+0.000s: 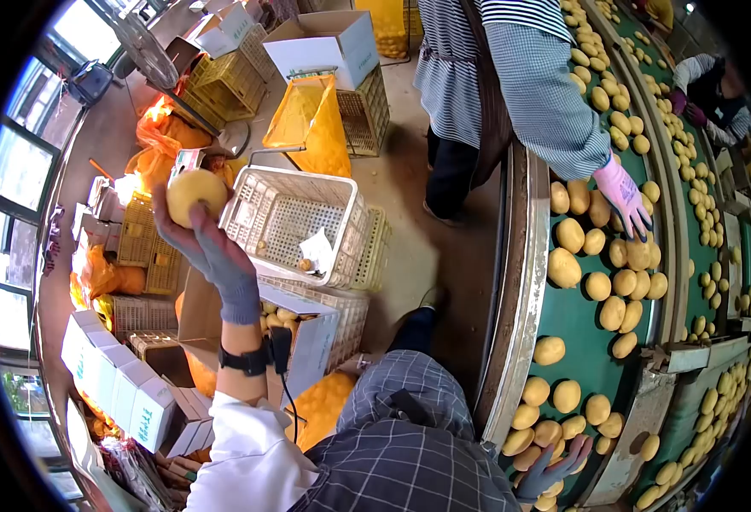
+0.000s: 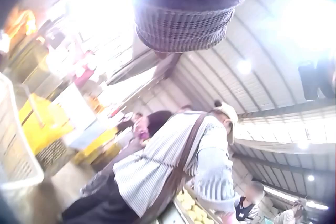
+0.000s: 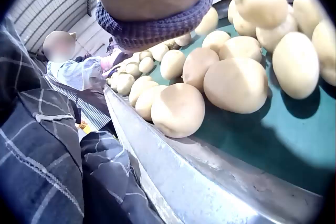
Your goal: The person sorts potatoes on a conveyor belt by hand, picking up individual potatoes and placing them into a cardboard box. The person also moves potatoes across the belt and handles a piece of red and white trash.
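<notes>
In the head view the left hand (image 1: 207, 247), in a grey glove, grips a large potato (image 1: 196, 196) raised beside a white plastic crate (image 1: 350, 247). The right hand (image 1: 553, 471), gloved, reaches over potatoes (image 1: 549, 433) at the near end of the green belt (image 1: 563, 328); its fingers are spread and no potato is plainly gripped. The left wrist view shows only the glove cuff, with the hand itself hidden. In the right wrist view the cuff hangs above potatoes (image 3: 178, 110) along the belt's metal edge, and the fingers are out of sight.
Another person's pink-gloved hand (image 1: 621, 194) touches potatoes farther up the belt. White cartons (image 1: 141, 410) and yellow crates (image 1: 149, 235) stand at the left. An orange mesh bag (image 1: 311, 128) stands behind the white crate. The belt's metal rail (image 1: 512, 316) runs beside the wearer.
</notes>
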